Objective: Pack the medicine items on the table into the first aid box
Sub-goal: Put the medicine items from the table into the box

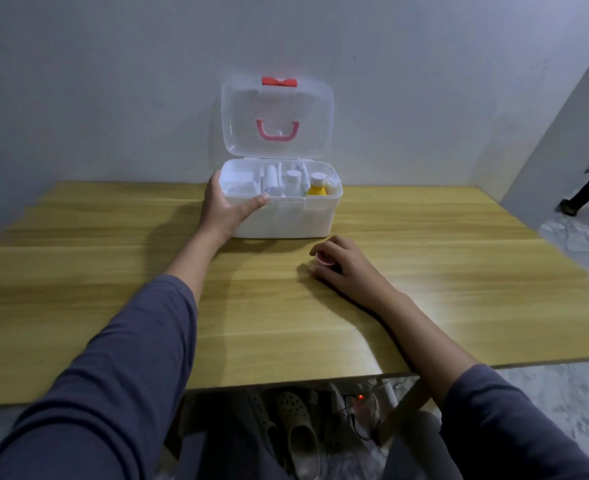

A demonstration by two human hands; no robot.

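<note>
The white first aid box (300,220) stands at the far middle of the wooden table (459,271), its clear lid (275,102) with a pink handle raised upright against the wall. Inside stand a yellow bottle (316,190), a white bottle (292,183), bandage rolls and white packets. My left hand (223,207) grips the box's front left corner, thumb along the rim. My right hand (346,263) rests on the table in front of the box, fingers curled around a small round pink-rimmed item (324,259), mostly hidden under the fingers.
A grey wall rises right behind the box. At the far right a person's leg (584,192) stands on the floor. Under the near table edge lie sandals (296,434) and a cable with a red light (360,397).
</note>
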